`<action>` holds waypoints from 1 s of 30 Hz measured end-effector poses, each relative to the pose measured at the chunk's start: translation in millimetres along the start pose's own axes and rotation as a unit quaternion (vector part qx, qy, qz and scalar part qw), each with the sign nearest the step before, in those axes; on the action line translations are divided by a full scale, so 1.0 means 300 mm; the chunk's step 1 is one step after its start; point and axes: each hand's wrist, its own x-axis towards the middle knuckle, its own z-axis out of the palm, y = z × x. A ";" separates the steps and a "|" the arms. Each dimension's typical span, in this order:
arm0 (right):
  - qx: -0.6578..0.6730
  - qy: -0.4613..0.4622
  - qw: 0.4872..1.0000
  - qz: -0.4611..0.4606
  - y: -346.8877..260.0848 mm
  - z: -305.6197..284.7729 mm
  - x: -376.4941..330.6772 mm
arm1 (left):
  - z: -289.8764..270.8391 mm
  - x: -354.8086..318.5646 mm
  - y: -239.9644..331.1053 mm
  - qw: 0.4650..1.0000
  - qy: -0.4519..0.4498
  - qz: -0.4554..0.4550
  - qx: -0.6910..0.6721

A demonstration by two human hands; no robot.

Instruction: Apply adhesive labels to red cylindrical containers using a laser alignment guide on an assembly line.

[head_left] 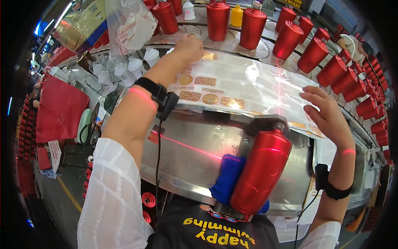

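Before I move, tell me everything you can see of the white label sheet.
The white label sheet is thin and glossy, like coated paper or film, with rectangular and round gold labels. It lies spread, rippled, between the standing red bottles and the lying red bottle. A red light line crosses it. The left hand is at its upper-left corner, the right hand near its right end; contact unclear.

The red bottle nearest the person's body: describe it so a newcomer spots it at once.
Find the metal table across the middle, just below the white sheet with gold labels. On the table's right half, beside a bunched blue cloth, is the red bottle. Unlike the red bottles standing upright around the far side, it lies on its side, neck toward the sheet.
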 end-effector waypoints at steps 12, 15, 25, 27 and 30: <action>0.064 0.035 0.996 -0.042 -0.141 0.028 0.280 | -0.400 -0.180 0.219 0.888 -0.030 0.115 -0.445; 0.164 -0.037 0.984 0.066 -0.173 0.030 0.304 | -0.453 -0.219 0.291 0.856 -0.086 0.110 -0.498; 0.185 0.019 0.982 -0.029 -0.168 -0.062 0.214 | -0.437 -0.257 0.400 0.778 -0.057 0.122 -0.614; 0.142 0.020 0.989 -0.039 -0.178 -0.105 0.208 | -0.422 -0.239 0.440 0.681 -0.081 0.094 -0.722; 0.130 -0.016 0.991 0.006 -0.214 -0.172 0.193 | -0.350 -0.189 0.482 0.702 -0.108 0.126 -0.692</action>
